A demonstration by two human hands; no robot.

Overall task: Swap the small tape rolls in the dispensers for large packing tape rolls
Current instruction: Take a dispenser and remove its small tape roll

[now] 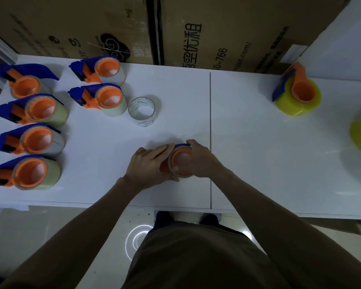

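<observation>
The left hand and right hand are both curling round one dispenser on the table w/ its small tape roll on the orange hub; left fingers are lying close together over its far-left side, right fingers are wrapping the far-right rim, thumb just inside the core. Probably light, stiff plastic w/ a slick roll, so it's best gripping the roll's outer edge while bracing the blue body. A loose clear roll is lying well beyond the fingertips.

Blue-orange dispenser with small tape roll, upright at near center, between my hands. Six same dispensers at left. Loose clear roll beside them. Yellow-roll dispenser far right.
</observation>
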